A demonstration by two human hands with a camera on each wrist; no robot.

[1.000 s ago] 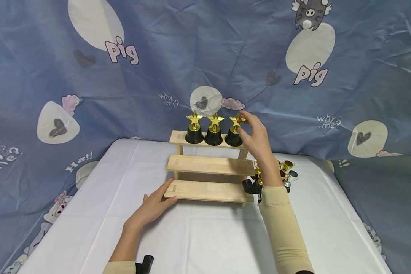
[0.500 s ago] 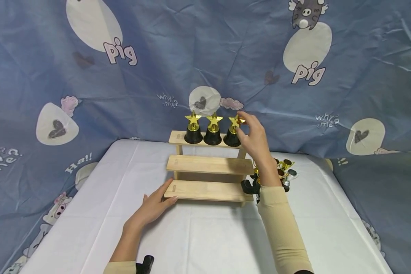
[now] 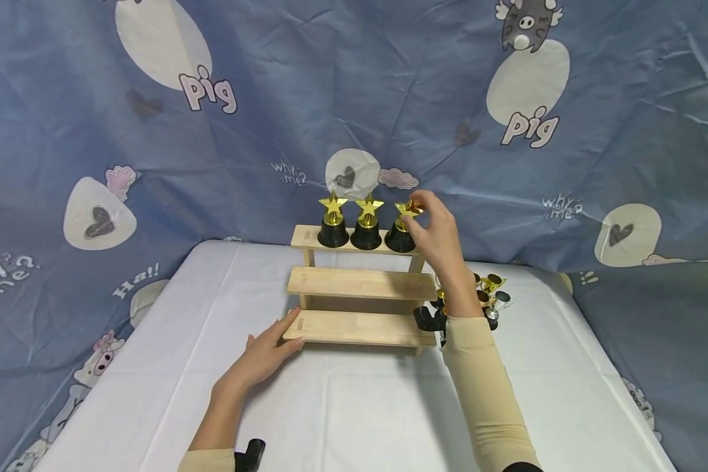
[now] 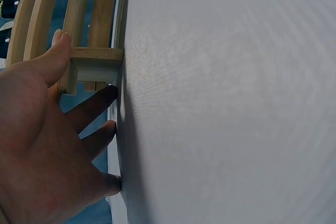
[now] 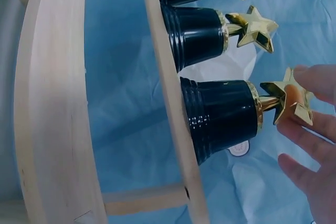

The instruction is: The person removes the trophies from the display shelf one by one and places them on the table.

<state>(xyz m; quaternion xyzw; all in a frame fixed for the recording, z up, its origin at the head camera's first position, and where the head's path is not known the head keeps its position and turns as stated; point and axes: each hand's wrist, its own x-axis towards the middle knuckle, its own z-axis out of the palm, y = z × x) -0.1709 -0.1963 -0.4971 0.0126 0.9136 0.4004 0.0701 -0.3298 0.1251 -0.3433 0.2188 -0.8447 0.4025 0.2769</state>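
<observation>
Three star trophies with black bases and gold stars stand in a row on the top step of a wooden tiered stand (image 3: pixel 360 328). They are a left trophy (image 3: pixel 333 223), a middle trophy (image 3: pixel 367 226) and a right trophy (image 5: pixel 220 114). My right hand (image 3: pixel 439 233) pinches the gold star of the right one between thumb and fingers; its base sits on the plank in the right wrist view. Down at the lowest step, my left hand (image 3: pixel 262 354) holds the stand's left end, thumb at the front edge and fingers round the side (image 4: pixel 47 129).
Several small cup trophies (image 3: pixel 492 283) in gold and silver cluster right of the stand, partly hidden behind my right forearm. A white cloth covers the table (image 3: pixel 354 419). Behind it hangs a blue printed curtain (image 3: pixel 354 78).
The right trophy's star has tilted or turned slightly under my right fingers, and the hand shifted a little. The left hand stays at the stand's end.
</observation>
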